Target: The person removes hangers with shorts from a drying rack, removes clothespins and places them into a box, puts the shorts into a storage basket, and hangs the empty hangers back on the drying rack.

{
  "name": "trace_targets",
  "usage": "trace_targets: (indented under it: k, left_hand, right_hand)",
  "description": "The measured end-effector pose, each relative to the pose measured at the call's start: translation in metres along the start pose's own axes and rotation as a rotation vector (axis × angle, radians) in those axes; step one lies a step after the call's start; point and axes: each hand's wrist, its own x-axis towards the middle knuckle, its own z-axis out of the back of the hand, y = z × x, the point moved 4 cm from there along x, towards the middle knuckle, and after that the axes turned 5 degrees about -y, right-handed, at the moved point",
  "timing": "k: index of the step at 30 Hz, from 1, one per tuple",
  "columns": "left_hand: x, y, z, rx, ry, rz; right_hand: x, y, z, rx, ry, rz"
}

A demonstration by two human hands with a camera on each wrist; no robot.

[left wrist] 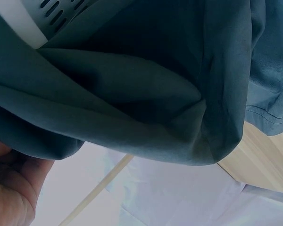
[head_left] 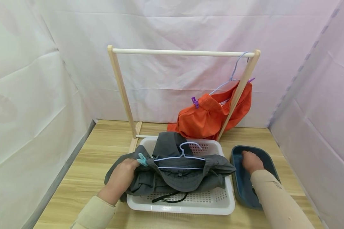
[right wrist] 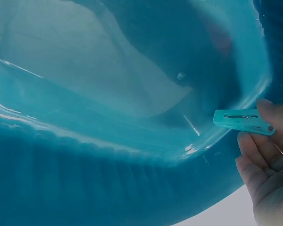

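Observation:
Dark grey pants (head_left: 177, 181) with an elastic waist and black drawstring lie over the white basket (head_left: 183, 209). A light purple hanger (head_left: 182, 156) sits inside the waistband, its hook upward. One teal clothespin (head_left: 142, 159) is on the waist's left end. My left hand (head_left: 123, 175) grips the pants beside that clothespin; in the left wrist view its curled fingers (left wrist: 14, 179) are partly hidden by cloth. Inside the dark blue tray (head_left: 238, 187), my right hand (head_left: 251, 162) pinches another teal clothespin (right wrist: 243, 121) between thumb and fingers, as the right wrist view shows.
Behind the basket stands a wooden rack with a white rail (head_left: 177, 52). Orange pants (head_left: 206, 114) hang at its right end on a hanger, with purple clothespins (head_left: 195, 102) at the waist. White cloth walls (head_left: 23, 95) surround the wooden table (head_left: 83, 178).

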Motion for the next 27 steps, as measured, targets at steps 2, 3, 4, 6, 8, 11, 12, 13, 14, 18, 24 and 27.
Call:
trace_targets:
  k: [2,3,4,6,8,11,12,13,14,18,24,27]
  left_hand:
    - [0.0,-0.001,0.001,0.0,0.003,0.002]
    - [0.0,-0.001,0.001,-0.001,0.004,0.004]
    - [0.0,-0.001,0.001,0.0,0.005,0.004]
    - [0.0,-0.001,0.002,0.0,0.006,0.005]
    - [0.0,-0.002,0.002,0.002,0.006,0.002]
    - [0.0,-0.002,0.002,0.004,0.005,0.002]
    - [0.001,-0.002,0.002,0.005,0.006,0.004]
    - [0.001,-0.002,0.001,0.005,0.007,0.006]
    - [0.001,-0.002,0.001,0.003,0.008,0.008]
    - [0.0,-0.001,0.001,0.003,0.012,0.013]
    - [0.0,-0.001,0.0,0.008,0.013,0.012]
    - [0.0,-0.002,0.0,0.006,0.009,0.008]
  right_hand:
    - [0.001,0.002,0.0,0.002,0.004,-0.002]
    - [0.001,0.003,0.0,0.003,0.007,-0.003]
    - [0.002,0.003,0.0,0.003,0.012,-0.003]
    - [0.003,0.004,0.0,0.004,0.02,-0.007]
    - [0.004,0.005,0.0,0.001,0.027,-0.003]
    - [0.004,0.006,0.0,-0.01,0.038,0.013]
    - [0.005,0.007,-0.001,-0.014,0.04,0.02]
    - [0.005,0.007,-0.001,-0.018,0.042,0.028]
    - [0.005,0.008,-0.002,-0.025,0.042,0.039]
    - [0.004,0.009,-0.006,-0.056,0.047,0.079]
    - [0.005,0.011,-0.011,-0.085,0.04,0.13]
    - [0.007,0.009,-0.016,-0.095,0.046,0.147]
